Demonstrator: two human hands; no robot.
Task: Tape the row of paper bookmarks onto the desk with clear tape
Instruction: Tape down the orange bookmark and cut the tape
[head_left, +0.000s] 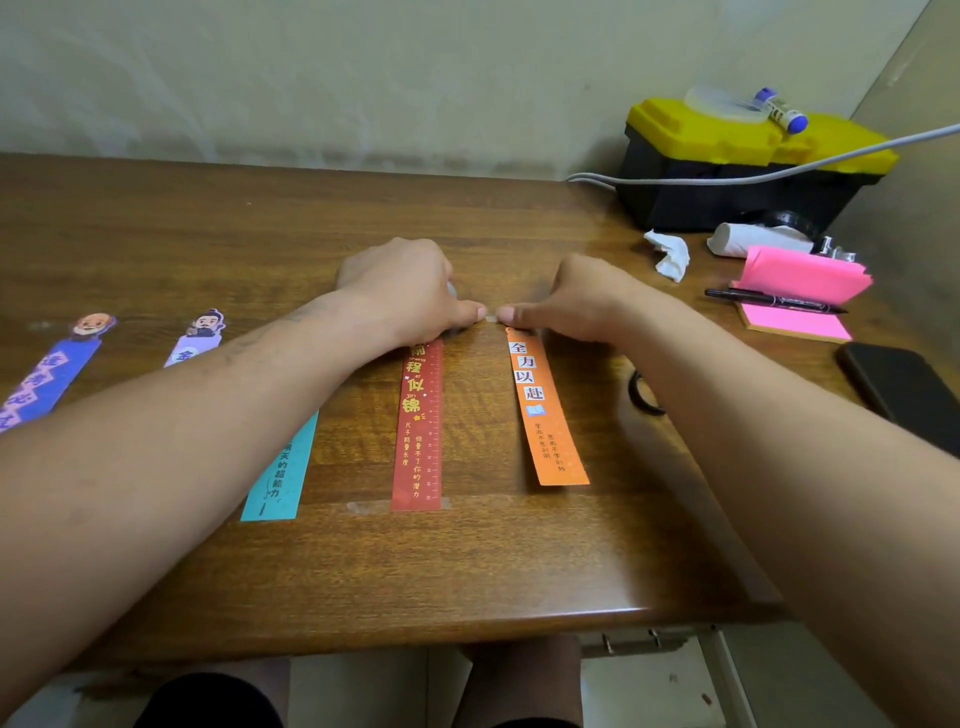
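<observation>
Brown wood-grain bench (467, 561) against a plain pale wall, and on it a teal bookmark (283, 470), a red bookmark (420, 426) and an orange bookmark (545, 410) lie side by side in a row. The left hand (405, 291) and the right hand (576, 301) meet at the far ends of the red and orange ones. Each has its fingers curled under and its thumb tip forward, and between them they pinch a short bit of clear tape (491, 317). Whether the left also holds a roll I cannot tell.

From where I stand, the thing to do is keep that tape taut and level, lower it square across the top edge, then rub outward from the middle — half on paper, half on wood.

Each bookmark runs long-ways from the person toward the wall. The orange one tilts a little, with its near end swung right. The red one's near end already sits under a tape strip (366, 505).
</observation>
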